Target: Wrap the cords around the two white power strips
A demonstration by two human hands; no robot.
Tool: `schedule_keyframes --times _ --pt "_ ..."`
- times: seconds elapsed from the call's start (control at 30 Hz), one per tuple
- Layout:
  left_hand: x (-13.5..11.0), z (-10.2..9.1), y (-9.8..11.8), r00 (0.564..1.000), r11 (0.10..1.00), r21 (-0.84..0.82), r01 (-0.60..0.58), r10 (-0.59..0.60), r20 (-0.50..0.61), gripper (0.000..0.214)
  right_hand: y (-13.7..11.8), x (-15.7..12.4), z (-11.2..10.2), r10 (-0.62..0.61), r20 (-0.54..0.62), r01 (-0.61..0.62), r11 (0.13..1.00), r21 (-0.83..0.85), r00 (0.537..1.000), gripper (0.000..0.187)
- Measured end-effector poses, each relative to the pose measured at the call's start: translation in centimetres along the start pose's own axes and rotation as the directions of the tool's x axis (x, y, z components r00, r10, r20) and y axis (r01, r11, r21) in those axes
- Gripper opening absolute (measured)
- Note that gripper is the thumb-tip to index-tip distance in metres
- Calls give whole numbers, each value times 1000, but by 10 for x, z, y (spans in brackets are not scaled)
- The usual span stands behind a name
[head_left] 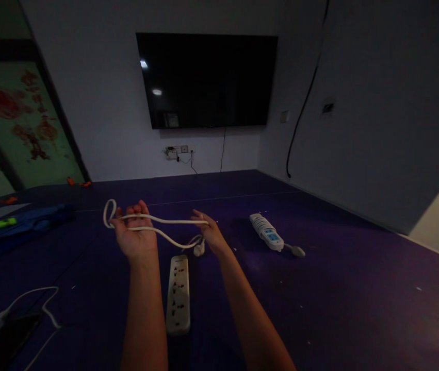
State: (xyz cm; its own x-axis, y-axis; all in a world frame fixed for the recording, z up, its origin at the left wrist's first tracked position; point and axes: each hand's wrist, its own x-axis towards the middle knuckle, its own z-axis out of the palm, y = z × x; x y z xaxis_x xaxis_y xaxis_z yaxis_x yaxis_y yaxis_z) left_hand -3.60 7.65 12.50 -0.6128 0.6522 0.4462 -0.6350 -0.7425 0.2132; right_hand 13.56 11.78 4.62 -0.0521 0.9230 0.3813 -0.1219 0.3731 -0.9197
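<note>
A white power cord (168, 221) stretches between my two hands above the purple surface. My left hand (136, 232) is palm up, its fingers curled over the cord, and a small loop sticks out past its left side. At the other end my right hand (212, 234) pinches the cord between thumb and fingers. Just under that hand hangs or lies a white plug (199, 249); which of the two I cannot tell. Between my forearms lies a white power strip (178, 296) with several sockets facing up.
Over to the right lies a second power strip (267, 233), its cord wound round it and its plug (297, 251) beside it. A white cable (51, 309) trails at the lower left. Blue cloth (41, 220) lies at the far left. A television (209, 80) hangs on the wall.
</note>
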Motion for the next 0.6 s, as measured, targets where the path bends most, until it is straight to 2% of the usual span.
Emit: schedule_keyframes --times 0.17,0.3,0.43,0.6 --pt "-2 1 1 1000 1000 13 -4 5 -28 24 17 3 6 -17 -50 22 994 104 999 37" --pt "-8 10 7 996 993 89 -84 81 33 29 32 3 13 15 -95 6 974 224 995 36" --pt "-15 23 18 987 983 95 -158 156 22 35 39 1 25 44 -188 18 949 316 981 37" --pt "-16 31 37 979 970 138 -202 206 -12 40 42 -3 38 188 -312 -61 925 375 931 46"
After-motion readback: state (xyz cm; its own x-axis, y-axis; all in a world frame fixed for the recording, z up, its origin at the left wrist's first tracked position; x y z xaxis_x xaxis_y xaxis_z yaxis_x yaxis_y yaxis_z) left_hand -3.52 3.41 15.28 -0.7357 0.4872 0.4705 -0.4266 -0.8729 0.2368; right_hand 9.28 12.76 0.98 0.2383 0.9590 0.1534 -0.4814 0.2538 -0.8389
